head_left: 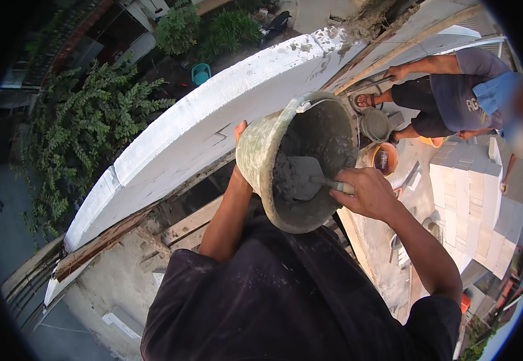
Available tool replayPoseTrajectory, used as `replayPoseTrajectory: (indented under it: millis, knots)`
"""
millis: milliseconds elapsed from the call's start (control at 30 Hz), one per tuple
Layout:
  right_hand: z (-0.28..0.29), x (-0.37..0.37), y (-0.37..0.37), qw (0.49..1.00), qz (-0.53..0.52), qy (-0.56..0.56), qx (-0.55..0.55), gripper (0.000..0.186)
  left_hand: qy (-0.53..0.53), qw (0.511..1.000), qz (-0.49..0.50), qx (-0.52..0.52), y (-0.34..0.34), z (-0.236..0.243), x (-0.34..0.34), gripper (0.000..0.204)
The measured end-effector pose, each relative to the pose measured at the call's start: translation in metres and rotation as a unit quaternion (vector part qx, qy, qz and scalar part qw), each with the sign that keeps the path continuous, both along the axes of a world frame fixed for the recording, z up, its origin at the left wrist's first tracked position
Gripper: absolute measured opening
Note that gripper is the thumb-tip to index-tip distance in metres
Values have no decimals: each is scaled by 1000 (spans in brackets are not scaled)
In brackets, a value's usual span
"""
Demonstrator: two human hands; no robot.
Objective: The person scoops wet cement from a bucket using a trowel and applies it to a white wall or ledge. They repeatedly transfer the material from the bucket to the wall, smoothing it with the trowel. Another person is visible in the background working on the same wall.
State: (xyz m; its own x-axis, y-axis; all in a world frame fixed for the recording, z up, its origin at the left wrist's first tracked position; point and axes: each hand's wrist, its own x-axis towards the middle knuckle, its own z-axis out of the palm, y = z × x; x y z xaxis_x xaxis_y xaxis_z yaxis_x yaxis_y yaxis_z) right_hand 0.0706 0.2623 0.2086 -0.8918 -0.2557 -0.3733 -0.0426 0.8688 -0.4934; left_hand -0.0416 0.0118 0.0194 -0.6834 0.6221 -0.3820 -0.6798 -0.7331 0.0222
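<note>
Bucket tilted before worker's dark shirt, mouth toward R hand, prob. for trowel access to mortar. R hand wraps trowel handle, blade inside. L hand at bucket's outer side, prob. steadying; grip mostly hidden, can't tell.
</note>
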Motion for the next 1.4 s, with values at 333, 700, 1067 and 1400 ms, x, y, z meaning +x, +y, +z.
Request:
replayPoseTrajectory:
  millis: [333,700,1067,1400]
  knots:
    - [34,-14,20,990,-69,79,-90,29,11,997,54,55,-1,12,10,75]
    - [-15,-126,96,779,-311,-46,-542,30,39,996,84,-12,11,12,8,82]
    - [34,-59,85,792,-350,-19,-500,31,20,997,65,25,14,-47,25,88]
    - [54,-55,-11,856,202,289,378,21,17,993,-9,117,11,-15,13,97]
